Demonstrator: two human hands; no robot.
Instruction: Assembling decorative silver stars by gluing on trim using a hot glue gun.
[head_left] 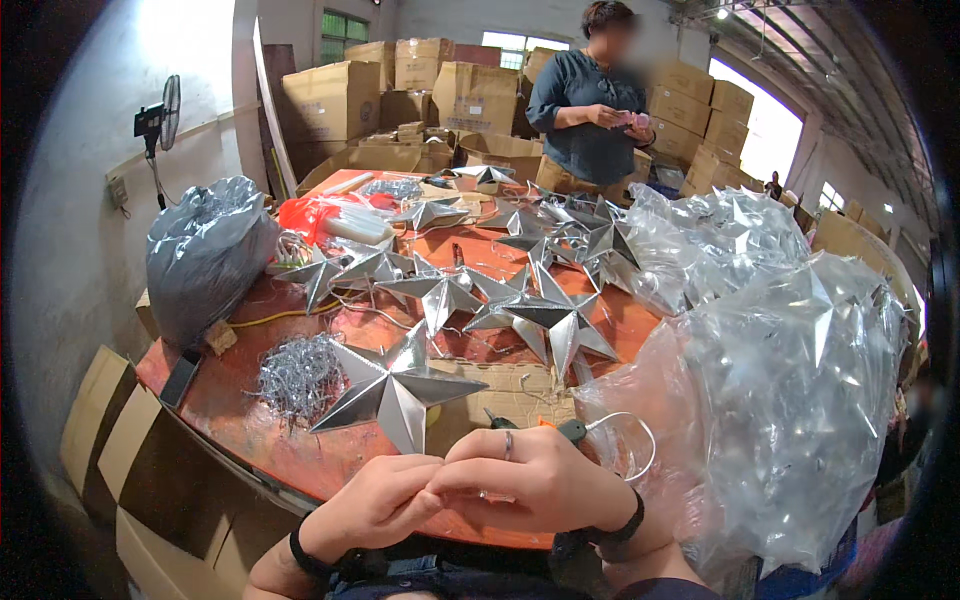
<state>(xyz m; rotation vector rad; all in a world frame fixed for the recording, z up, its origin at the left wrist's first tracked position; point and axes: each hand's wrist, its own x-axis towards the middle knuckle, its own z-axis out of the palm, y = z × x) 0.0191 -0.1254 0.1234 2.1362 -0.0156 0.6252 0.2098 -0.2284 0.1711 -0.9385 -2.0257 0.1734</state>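
Left hand (385,495), right hand (540,482): meeting, fingers curled, cannot tell if grasping | silver star (394,384): just beyond left hand | likely light, stiff, slick, easily dented; best held by 2 points

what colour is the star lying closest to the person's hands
Shiny silver; the star shows in the head view, the only one here.

A pale wall (75,220) rises behind a black fan (171,108). Brown cartons (330,105) stand stacked near a green window (343,35); a bright opening (770,120) glares at right, under the sloping roof (850,100).
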